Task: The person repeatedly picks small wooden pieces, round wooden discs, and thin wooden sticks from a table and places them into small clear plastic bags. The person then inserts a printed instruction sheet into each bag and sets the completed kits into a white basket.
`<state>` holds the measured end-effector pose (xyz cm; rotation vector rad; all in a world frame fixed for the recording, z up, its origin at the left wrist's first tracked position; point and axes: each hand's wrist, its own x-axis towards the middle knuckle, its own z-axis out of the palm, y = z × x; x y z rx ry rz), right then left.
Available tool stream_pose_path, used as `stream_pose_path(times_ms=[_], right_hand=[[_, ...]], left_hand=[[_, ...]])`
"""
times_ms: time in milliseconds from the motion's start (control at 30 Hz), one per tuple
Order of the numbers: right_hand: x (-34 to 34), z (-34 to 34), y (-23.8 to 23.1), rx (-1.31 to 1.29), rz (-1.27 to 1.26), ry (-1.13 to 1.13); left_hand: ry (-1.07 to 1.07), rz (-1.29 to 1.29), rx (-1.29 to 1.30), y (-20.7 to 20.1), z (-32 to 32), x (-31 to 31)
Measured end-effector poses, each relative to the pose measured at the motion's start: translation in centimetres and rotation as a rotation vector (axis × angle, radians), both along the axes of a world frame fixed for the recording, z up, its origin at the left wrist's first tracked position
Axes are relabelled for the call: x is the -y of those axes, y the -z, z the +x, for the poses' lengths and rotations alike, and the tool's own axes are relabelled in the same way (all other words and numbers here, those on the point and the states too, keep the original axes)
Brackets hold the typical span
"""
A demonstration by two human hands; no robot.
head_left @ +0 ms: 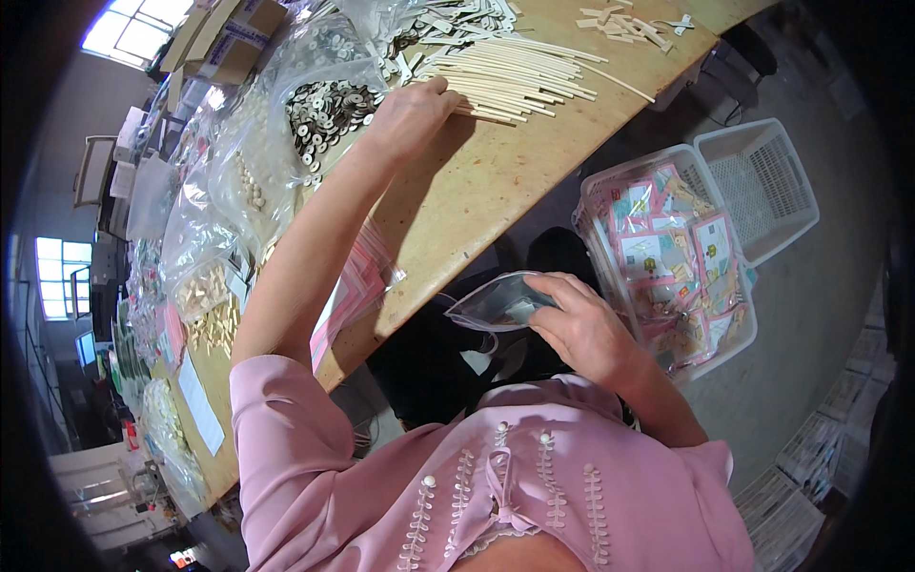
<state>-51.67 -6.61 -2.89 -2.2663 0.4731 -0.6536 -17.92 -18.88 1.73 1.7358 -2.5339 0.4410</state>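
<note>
My left hand (410,119) reaches over the table, its fingers pinched at the left ends of a spread of thin wooden sticks (534,76). How many sticks the fingertips hold is hidden. Off the table's edge, near my body, my right hand (583,329) grips a clear plastic bag (486,303) by its side. The bag's mouth gapes towards the left, and something pale shows inside. Just left of my left hand, a plastic bag holds many dark and light round washer-like discs (329,114).
Pink-edged clear packets (357,281) lie on the table (457,214) by my left forearm. Small wooden pieces (624,27) sit at the far end. Right of me, a white basket (748,334) holds filled packets, beside another white basket (762,181). A cardboard box (233,43) stands far left.
</note>
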Motion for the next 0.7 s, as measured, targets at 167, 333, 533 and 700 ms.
stream_pose_path(times_ms=[167,333,533,700], right_hand=[[0.1,0.1,-0.7,-0.012,-0.044,0.007],[0.4,-0.4,-1.1,-0.013,-0.047,0.051],[0.1,0.9,-2.2,0.049,-0.084,-0.017],[-0.3,1.5,-3.7,0.041,-0.097,-0.06]], left_hand=[[0.011,-0.236,-0.244,-1.9,0.9,-3.0],[-0.057,-0.15,-1.145,-5.7,-2.8,-11.2],[0.055,-0.082,-1.365,-2.0,-8.4,-20.5],[-0.084,-0.107,-1.199,-0.1,-9.1,-22.7]])
